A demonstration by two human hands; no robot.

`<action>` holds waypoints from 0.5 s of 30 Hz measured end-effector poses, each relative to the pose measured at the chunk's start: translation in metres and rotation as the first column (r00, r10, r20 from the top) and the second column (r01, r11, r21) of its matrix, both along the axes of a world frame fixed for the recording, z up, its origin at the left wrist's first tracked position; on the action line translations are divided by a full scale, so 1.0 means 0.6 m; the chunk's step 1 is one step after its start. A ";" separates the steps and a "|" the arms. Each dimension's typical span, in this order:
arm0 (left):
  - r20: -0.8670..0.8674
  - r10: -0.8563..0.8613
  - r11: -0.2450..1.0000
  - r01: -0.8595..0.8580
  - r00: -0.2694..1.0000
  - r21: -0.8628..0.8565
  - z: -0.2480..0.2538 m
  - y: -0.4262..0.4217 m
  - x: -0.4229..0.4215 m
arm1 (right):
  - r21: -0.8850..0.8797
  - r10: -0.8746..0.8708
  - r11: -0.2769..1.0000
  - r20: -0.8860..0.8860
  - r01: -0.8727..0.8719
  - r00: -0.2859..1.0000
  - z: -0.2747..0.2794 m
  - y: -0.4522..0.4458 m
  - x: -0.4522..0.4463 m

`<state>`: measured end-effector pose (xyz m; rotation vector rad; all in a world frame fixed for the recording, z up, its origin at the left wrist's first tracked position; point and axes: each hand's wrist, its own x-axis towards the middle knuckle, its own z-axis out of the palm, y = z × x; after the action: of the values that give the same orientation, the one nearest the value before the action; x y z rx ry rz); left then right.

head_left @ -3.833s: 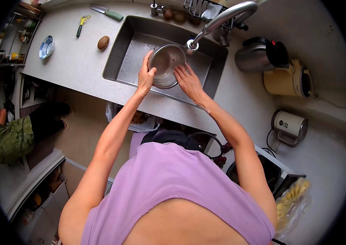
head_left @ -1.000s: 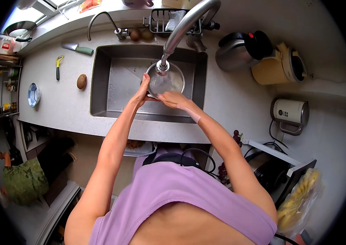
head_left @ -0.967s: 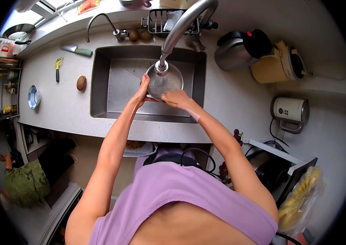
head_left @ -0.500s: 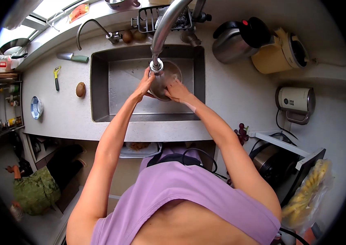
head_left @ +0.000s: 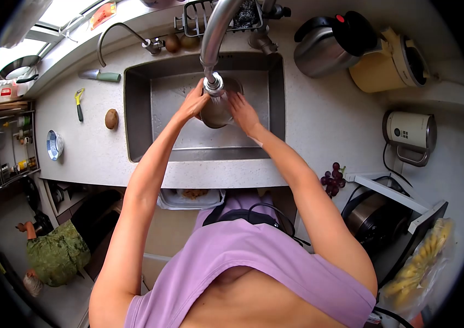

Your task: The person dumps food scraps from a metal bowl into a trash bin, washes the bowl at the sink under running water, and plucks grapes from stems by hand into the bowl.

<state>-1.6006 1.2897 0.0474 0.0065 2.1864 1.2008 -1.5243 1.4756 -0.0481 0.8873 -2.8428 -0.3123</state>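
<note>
Under the faucet (head_left: pixel 214 82), a round metal bowl (head_left: pixel 215 117) sits in the sink (head_left: pixel 183 147), with water running into it. My left hand (head_left: pixel 193 103) grips the bowl's left rim; the faucet head partly hides its fingertips. On the right side, my right hand (head_left: pixel 244 115) has its fingers stretched out against the bowl's edge, holding nothing. What lies inside the bowl is blurred by the water.
Left of the sink lie a knife (head_left: pixel 99 75), a yellow peeler (head_left: pixel 79 104), a kiwi (head_left: pixel 111 118) and a blue-white bowl (head_left: pixel 54 145). Steel kettle (head_left: pixel 325 52) and grapes (head_left: pixel 332 179) are to the right. Another person in a green camouflage top (head_left: pixel 57 254) is at lower left.
My right hand has drawn out of the bowl to its right edge, its fingers straighter. My left hand keeps its grip on the rim. The view has shifted slightly.
</note>
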 end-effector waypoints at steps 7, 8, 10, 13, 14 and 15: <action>-0.162 -0.085 0.985 0.058 0.983 -0.164 -0.115 -0.002 0.021 | -0.471 0.296 0.478 0.881 0.741 0.369 0.011 -0.114 0.019; -0.262 -0.053 0.997 0.038 0.964 -0.061 -0.113 -0.010 0.015 | -0.527 0.261 0.507 0.848 0.682 0.461 0.011 -0.111 0.027; -0.070 -0.038 0.993 0.030 0.997 -0.112 -0.060 -0.013 0.004 | -0.607 0.196 0.573 0.754 0.551 0.626 0.009 -0.095 0.049; 0.130 -0.026 0.987 0.046 0.991 -0.156 0.012 -0.006 -0.011 | -0.323 0.056 0.943 0.389 0.079 0.920 -0.030 -0.011 0.028; 0.138 -0.031 0.989 0.051 0.990 -0.140 0.009 -0.010 -0.020 | -0.210 0.043 0.978 0.212 0.002 0.976 -0.017 0.001 0.021; 0.150 -0.035 0.991 0.054 0.988 -0.122 0.004 -0.012 -0.021 | -0.078 0.056 0.996 0.032 -0.053 0.998 -0.004 0.007 0.020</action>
<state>-1.6134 1.2827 0.0497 -0.0828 2.1165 1.0051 -1.5121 1.4799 -0.0507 0.9615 -2.8344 -0.1805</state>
